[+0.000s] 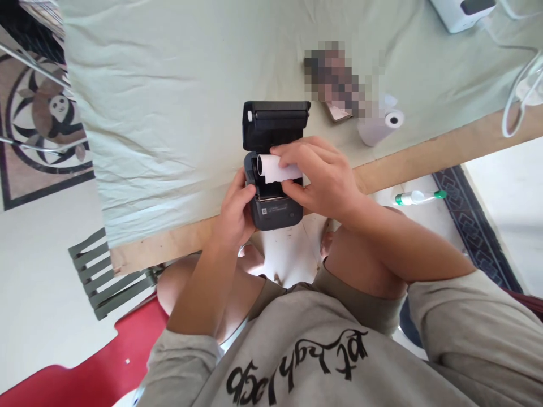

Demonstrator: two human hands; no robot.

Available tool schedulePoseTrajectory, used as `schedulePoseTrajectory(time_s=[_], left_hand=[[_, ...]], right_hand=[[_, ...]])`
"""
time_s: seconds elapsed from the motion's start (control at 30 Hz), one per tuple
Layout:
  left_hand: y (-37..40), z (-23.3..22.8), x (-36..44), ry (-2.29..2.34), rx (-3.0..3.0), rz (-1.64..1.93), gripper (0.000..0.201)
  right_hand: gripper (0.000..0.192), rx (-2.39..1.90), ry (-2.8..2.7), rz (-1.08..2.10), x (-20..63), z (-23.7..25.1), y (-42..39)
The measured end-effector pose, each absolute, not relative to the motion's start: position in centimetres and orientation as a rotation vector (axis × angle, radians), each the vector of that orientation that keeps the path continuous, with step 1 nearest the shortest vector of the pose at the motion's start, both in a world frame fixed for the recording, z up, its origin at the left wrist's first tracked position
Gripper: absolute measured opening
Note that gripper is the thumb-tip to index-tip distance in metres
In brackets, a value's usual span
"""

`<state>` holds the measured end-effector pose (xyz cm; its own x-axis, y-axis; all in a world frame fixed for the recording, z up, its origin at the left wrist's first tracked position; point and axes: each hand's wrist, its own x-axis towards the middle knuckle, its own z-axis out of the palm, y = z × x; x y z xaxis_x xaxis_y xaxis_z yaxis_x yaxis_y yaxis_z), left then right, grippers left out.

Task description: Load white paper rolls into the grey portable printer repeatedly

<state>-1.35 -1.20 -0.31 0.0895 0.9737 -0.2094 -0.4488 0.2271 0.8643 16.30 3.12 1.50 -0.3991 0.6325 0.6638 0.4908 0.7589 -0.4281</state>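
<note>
A small black receipt printer is held over the table's near edge, its lid swung up and away from me. My left hand grips the printer's left side, thumb on the rim. Between the fingers of my right hand is a small white paper roll, lying sideways at the printer's open compartment. Its hollow core faces left and a loose paper edge hangs toward me. Whether the roll rests on the compartment floor is hidden.
A pale green cloth covers the table. To the right are another paper roll, a blurred flat object, a white device and a white cable. A green-capped bottle is below the table edge; a red chair stands at left.
</note>
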Motion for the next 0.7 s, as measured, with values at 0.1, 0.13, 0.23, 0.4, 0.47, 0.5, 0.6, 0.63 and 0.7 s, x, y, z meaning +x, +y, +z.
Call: schedulePoseTrajectory(time_s=[0.1,0.13,0.23,0.4,0.47,0.5,0.6,0.63,0.7], left_hand=[[-1.2,-0.5,-1.3,0.927,0.723,1.197,0.033],[-1.2,-0.5,-1.3,0.919,0.725,1.2,0.033],[-1.3,-0.6,-1.1,0.885,0.73,1.227,0.03],[-1.4,-0.5,-1.2,0.915,0.748,1.207,0.036],[-1.4,-0.6,-1.2,0.973,0.766,1.196,0.04],[-1.4,-0.7,-1.2,0.99,0.774,1.194,0.043],[-1.3,-1.1,-1.3,0.978,0.802,1.213,0.048],[-1.3,-1.2,-1.3,0.969,0.814,1.219,0.048],[-1.3,-1.4,-1.4,0.955,0.844,1.222,0.051]], right_hand=[[0.022,-0.823,-2.102,0.234,16.4,1.2,3.2],[0.02,-0.823,-2.103,0.238,16.4,1.2,3.2],[0.014,-0.819,-2.082,0.167,16.5,1.4,2.7],[0.003,-0.672,-2.213,0.135,17.1,1.9,2.2],[0.01,-0.639,-2.208,0.291,17.6,2.0,2.4],[0.014,-0.649,-2.141,0.383,17.8,2.1,2.6],[0.027,-0.813,-1.805,0.548,18.6,2.0,3.6],[0.026,-0.88,-1.718,0.574,18.7,1.8,4.0],[0.018,-0.987,-1.636,0.66,18.8,1.3,4.8]])
